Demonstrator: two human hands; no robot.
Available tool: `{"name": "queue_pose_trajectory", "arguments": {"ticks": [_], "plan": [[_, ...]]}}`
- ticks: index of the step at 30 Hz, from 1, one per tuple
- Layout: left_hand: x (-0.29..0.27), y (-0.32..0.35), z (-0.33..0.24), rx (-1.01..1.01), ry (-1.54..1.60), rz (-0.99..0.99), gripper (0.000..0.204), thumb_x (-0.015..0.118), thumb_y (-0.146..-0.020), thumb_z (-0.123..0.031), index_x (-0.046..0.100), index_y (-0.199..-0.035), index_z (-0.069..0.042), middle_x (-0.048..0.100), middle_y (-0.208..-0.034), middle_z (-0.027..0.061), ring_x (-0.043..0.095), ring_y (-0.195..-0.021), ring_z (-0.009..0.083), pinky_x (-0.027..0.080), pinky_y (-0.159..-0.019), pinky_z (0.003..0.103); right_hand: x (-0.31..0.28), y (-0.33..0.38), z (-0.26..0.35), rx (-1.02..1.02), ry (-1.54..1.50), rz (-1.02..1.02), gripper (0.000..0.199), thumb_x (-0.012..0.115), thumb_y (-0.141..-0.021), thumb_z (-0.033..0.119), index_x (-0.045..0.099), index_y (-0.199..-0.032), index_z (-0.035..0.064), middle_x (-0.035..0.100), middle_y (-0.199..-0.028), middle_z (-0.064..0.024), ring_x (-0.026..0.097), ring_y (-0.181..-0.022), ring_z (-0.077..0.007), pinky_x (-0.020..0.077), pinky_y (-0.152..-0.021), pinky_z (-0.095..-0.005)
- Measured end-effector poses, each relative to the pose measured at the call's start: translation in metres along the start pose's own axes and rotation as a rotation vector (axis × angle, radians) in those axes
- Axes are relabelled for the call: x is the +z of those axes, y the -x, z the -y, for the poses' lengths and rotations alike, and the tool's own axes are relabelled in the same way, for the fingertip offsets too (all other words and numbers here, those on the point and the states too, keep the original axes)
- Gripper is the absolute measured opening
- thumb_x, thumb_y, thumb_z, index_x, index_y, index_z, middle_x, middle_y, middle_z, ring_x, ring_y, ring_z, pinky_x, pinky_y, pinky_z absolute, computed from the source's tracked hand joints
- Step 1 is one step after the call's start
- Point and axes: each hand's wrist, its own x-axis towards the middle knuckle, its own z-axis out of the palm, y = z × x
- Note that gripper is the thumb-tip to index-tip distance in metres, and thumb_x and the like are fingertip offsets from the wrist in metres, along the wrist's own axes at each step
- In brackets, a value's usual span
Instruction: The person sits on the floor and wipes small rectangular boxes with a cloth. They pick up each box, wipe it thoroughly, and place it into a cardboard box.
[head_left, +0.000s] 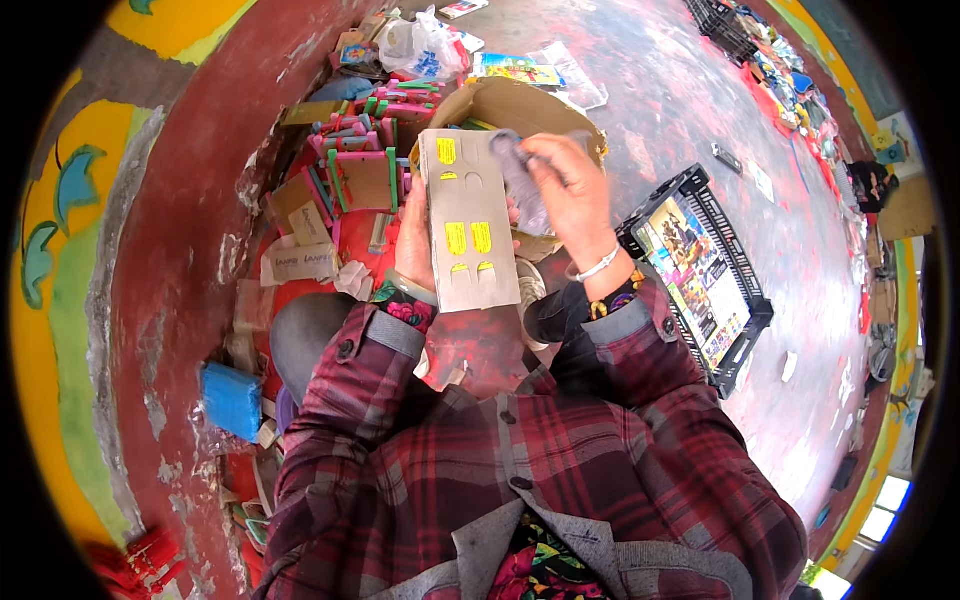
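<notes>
My left hand (412,245) grips the left edge of a flat grey-brown cardboard sheet (465,205), held upright in front of me. The sheet has several small yellow stickers and curved cut slits in it. Just right of its upper corner, my right hand (577,190) is closed, thumb and fingers pinching a dark grey thing (520,165). Motion smears that thing, so its kind cannot be made out. Behind the sheet stands an open cardboard box (555,105), partly hidden by it and by my hand.
Pink and green framed pieces (365,175) are heaped on the left by the red wall. A black plastic crate (755,318) with a printed sheet lies on the right. A white plastic bag (425,50) sits at the back, a blue packet (232,400) by my left leg.
</notes>
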Motion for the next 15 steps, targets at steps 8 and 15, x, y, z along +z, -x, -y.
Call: {"name": "queue_pose_trajectory", "arguments": {"ticks": [8,15], "plan": [[-0.028,-0.003,-0.01,0.136,0.02,-0.138,0.05,0.049,-0.092,-0.037,0.044,-0.131,-0.007,0.056,-0.123,0.0141,0.056,-0.109,0.0298,0.045,-0.095,0.042,0.029,0.029,0.022,-0.057,-0.17,0.499,0.023,0.052,-0.08,-0.003,0.062,-0.097,0.0076,0.061,-0.1,-0.0077,0.056,-0.096,-0.0283,0.0452,-0.084,-0.0364],[-0.017,-0.002,-0.025,0.253,-0.079,-0.16,0.054,0.048,-0.091,-0.04,0.042,-0.132,-0.006,0.055,-0.123,0.0157,0.056,-0.109,0.0313,0.045,-0.095,0.046,0.033,0.04,0.04,-0.305,-0.285,0.658,0.018,0.052,-0.074,0.001,0.062,-0.087,0.0091,0.06,-0.095,-0.0049,0.055,-0.092,-0.0277,0.0454,-0.082,-0.037]]}}
